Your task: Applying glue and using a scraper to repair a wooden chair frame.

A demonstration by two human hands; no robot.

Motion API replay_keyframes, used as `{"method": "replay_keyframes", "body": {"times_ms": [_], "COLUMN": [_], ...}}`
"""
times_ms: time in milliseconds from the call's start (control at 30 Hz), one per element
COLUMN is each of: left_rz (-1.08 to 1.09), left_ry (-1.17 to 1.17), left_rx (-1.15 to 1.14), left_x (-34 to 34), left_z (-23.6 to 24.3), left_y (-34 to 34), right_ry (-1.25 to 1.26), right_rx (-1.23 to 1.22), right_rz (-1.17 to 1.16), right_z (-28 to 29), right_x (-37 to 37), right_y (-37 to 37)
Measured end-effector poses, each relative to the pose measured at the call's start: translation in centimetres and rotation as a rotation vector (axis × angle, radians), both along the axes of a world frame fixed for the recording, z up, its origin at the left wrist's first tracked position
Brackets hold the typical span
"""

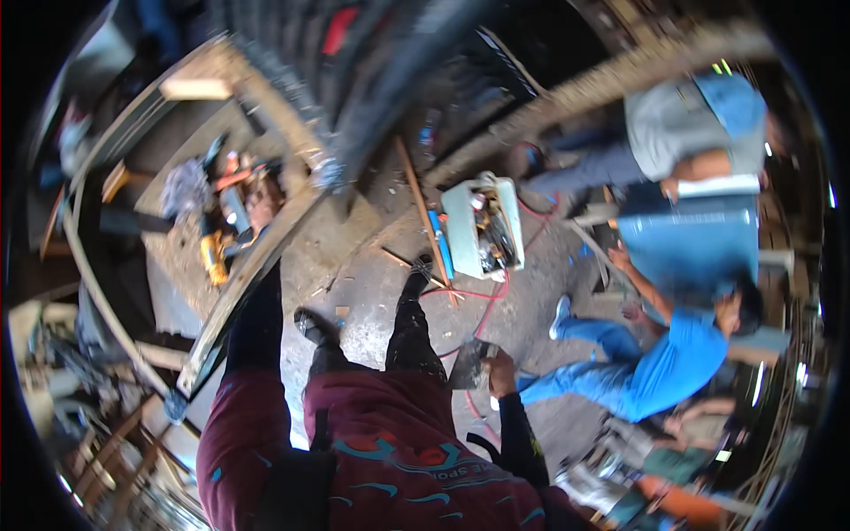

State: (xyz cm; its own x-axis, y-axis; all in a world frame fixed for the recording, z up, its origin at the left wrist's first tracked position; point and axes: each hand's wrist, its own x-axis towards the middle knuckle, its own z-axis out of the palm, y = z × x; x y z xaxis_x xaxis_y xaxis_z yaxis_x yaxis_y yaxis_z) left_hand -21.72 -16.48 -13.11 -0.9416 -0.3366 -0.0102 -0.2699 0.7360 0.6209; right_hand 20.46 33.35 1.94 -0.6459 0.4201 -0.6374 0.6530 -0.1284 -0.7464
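Right hand point(502, 372): fingers closed on a flat grey plate point(471, 367) at its right edge, out beside my right leg, clear of the floor. Could be a scraper; too blurred to say. Left hand point(260, 209): past the near rail of the wooden frame point(252, 279), seen through its opening, close to the yellow tool point(212, 255). Rail crosses in front of my wrist; can't tell how far those fingers are open or whether they grip anything.

My read: handling step, plate carried, frame side being dealt with left-handed. Nothing shows the plate in use; it's well apart from the frame. Next move probably calls for a steady right grip and a clear path past the rail. Open toolbox point(447, 226) on the floor ahead, red cord point(485, 314) beside it: mind the feet.
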Motion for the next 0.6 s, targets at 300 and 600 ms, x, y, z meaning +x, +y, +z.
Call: {"method": "replay_keyframes", "body": {"times_ms": [300,600], "left_rz": [0.029,-0.067], "left_ry": [-0.013,0.068], "left_rx": [0.132,0.91], "left_x": [1.7,3.2], "left_z": [-1.0,0.0], "left_y": [-2.5,-4.4], "right_ry": [0.169,0.284], "right_rx": [-0.318,-0.36], "right_rz": [-0.254,-0.425], "right_z": [1.8,-3.0], "right_x": [-2.2,-5.3], "right_y": [-3.2,-2.8]}}
